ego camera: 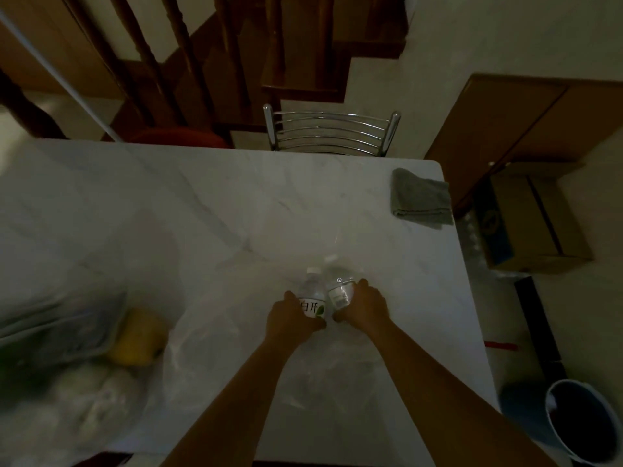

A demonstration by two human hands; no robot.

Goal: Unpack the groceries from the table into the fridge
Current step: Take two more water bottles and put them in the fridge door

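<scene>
Two clear water bottles stand side by side on the white marble table (236,203). My left hand (290,320) grips the left bottle (312,294), which has a white label with dark characters. My right hand (365,306) grips the right bottle (337,284) around its lower half. Both bottles have white caps. At the table's left lie clear plastic grocery bags (60,332) with a yellow item (138,338) showing through; what else is in the bags is blurred.
A folded grey cloth (419,198) lies at the table's far right corner. A metal chair (332,131) stands behind the table. On the floor to the right are a cardboard box (536,220) and a blue bucket (580,419). Wooden stairs rise behind.
</scene>
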